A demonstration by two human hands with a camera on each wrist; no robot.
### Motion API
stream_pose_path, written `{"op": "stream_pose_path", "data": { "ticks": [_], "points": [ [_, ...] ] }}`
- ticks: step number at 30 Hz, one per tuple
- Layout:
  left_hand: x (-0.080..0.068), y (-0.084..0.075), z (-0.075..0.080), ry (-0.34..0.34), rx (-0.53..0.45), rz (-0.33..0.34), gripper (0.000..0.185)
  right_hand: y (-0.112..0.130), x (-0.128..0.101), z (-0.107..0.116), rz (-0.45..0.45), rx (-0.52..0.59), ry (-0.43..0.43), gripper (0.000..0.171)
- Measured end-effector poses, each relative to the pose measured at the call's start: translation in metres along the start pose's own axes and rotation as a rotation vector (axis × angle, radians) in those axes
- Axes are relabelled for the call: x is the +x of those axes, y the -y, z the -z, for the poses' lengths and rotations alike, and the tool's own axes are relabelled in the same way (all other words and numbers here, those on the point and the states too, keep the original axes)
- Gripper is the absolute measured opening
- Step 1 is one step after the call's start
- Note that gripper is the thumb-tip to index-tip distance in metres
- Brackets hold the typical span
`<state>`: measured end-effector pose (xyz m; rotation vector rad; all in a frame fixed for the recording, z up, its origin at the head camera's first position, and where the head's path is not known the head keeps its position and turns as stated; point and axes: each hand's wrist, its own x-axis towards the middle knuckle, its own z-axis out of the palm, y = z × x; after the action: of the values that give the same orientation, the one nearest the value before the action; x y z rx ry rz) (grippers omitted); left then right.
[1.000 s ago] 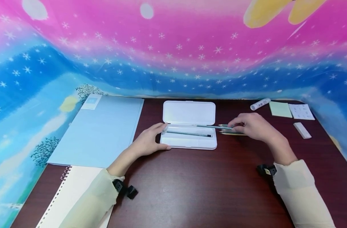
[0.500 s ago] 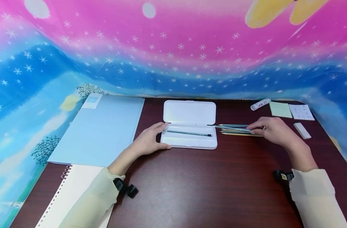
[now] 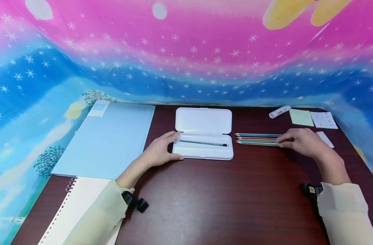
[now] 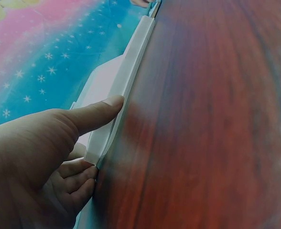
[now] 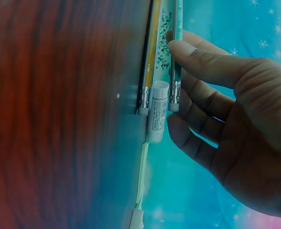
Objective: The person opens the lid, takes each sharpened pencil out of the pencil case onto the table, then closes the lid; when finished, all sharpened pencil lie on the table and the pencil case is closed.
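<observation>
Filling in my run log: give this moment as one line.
left hand: holds pencil case edge | right hand: on pencils | one pencil in case

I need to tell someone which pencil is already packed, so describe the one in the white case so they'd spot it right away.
Find the open white pencil case in the middle of the dark wooden table, with the left hand at its left end. The dark pencil lies alone in its tray, unlike the bundle of pencils outside it, under the right hand.
</observation>
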<state>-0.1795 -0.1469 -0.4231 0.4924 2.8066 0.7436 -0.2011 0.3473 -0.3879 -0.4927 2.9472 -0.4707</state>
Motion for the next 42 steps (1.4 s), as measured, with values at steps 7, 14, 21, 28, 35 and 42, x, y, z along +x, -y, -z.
{"op": "stream_pose_path", "data": {
  "ticks": [7, 14, 21, 28, 35, 42],
  "points": [
    [0.0, 0.0, 0.0, 0.008, -0.002, 0.0, 0.096, -0.001, 0.002, -0.002, -0.02, -0.016, 0.044, 0.016],
    [0.0, 0.0, 0.0, 0.011, -0.001, 0.004, 0.096, 0.0, 0.007, -0.004, -0.046, -0.019, 0.078, 0.008],
    [0.0, 0.0, -0.001, 0.006, -0.001, 0.001, 0.097, 0.004, 0.01, -0.001, -0.059, -0.048, 0.065, 0.003],
    [0.0, 0.001, -0.001, 0.006, -0.003, 0.003, 0.097, 0.045, 0.023, 0.006, 0.077, 0.031, -0.008, 0.012],
    [-0.001, 0.002, -0.002, 0.01, -0.002, 0.009, 0.097, 0.105, 0.054, -0.004, 0.21, 0.091, 0.0, 0.021],
    [-0.001, 0.0, 0.0, 0.004, -0.006, -0.002, 0.098, 0.152, 0.078, -0.02, 0.257, 0.12, 0.099, 0.024]
  ]
}}
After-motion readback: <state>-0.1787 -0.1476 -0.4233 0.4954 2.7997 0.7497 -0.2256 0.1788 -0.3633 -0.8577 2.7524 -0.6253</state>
